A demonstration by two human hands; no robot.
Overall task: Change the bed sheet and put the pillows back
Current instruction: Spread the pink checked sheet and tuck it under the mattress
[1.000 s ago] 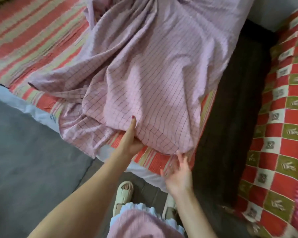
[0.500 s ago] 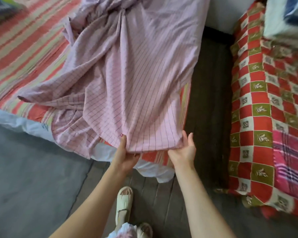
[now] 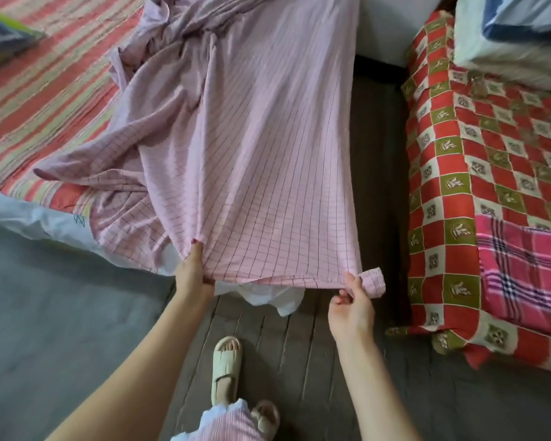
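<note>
I saw the left hand (image 3: 192,274) gripping the near hem of the pale pink checked cotton bed sheet (image 3: 255,173), thumb on top. The right hand (image 3: 352,305) pinched the hem's corner, which curled over its fingers. The sheet draped, rumpled, across the red-and-green striped mattress (image 3: 42,90), its edge raised above the grey plank floor (image 3: 268,338).

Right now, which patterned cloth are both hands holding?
The pink checked sheet: left hand and right hand grip its near edge; the others lie untouched.
</note>
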